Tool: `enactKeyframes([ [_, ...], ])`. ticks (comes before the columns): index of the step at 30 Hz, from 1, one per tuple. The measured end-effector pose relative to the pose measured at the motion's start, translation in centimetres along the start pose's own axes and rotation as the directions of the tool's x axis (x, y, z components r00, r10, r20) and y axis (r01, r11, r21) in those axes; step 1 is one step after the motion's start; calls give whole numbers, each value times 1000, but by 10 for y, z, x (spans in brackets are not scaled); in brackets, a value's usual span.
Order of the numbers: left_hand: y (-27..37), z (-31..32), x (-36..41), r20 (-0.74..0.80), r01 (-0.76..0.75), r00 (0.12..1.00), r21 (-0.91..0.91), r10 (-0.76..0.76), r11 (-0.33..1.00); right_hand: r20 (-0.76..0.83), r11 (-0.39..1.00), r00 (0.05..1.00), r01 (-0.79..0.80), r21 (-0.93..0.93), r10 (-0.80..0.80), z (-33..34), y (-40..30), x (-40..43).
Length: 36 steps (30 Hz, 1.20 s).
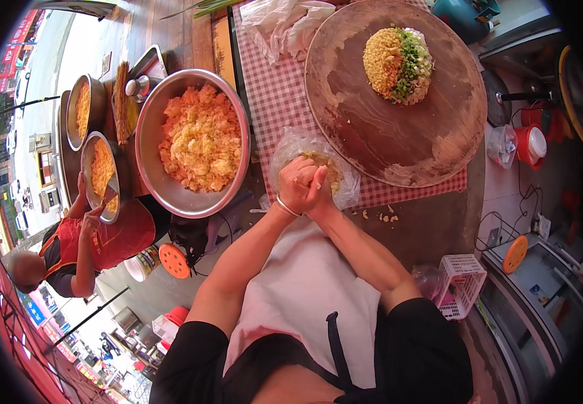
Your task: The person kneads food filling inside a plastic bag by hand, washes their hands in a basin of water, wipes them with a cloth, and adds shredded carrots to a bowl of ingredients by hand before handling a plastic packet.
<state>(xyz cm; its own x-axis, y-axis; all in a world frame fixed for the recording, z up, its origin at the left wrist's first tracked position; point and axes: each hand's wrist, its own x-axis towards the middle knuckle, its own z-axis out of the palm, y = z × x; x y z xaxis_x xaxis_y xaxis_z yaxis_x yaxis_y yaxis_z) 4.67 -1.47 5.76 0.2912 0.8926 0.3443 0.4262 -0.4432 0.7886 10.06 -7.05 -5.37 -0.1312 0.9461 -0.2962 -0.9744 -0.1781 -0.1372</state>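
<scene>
My left hand (297,183), with a light bangle at the wrist, and my right hand (320,189) are pressed together, fingers folded. Whatever may lie between the palms is hidden. Just beneath and behind them is a crumpled clear plastic bag (287,143) with yellowish food in it, partly covered by my hands. Past the bag, a large round wooden board (397,136) bears a mound of golden crumbs (382,60), chopped green onion (405,68) and pale bits. To the left stands a wide steel bowl (151,169) of yellow-orange, rice-like food (200,139).
A checked cloth (276,96) underlies the board. Crumpled white plastic (284,25) lies behind. At left, a co-worker (114,237) holds a steel bowl (104,171) and a flat scraper-like tool. A gas cylinder (460,17), red containers (526,144) and a white basket (460,285) stand at right.
</scene>
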Motion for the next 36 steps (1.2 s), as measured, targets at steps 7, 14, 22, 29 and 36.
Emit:
enactKeyframes([
  [7,-3,4,13,33,57,998,66,-59,996,-51,999,999,-17,-30,15,-5,-1,9],
  [14,-12,10,17,59,87,994,108,-94,990,-82,999,996,-33,-43,29,-9,-2,17],
  [22,-20,17,19,65,129,988,120,-137,984,-113,997,993,-53,-62,46,-13,-2,19],
  [29,-19,20,20,41,149,987,113,-154,982,-128,994,990,-63,-85,52,-14,-3,17],
  [36,-17,23,17,15,152,988,113,-154,982,-137,992,989,-68,-106,54,-14,-4,14],
])
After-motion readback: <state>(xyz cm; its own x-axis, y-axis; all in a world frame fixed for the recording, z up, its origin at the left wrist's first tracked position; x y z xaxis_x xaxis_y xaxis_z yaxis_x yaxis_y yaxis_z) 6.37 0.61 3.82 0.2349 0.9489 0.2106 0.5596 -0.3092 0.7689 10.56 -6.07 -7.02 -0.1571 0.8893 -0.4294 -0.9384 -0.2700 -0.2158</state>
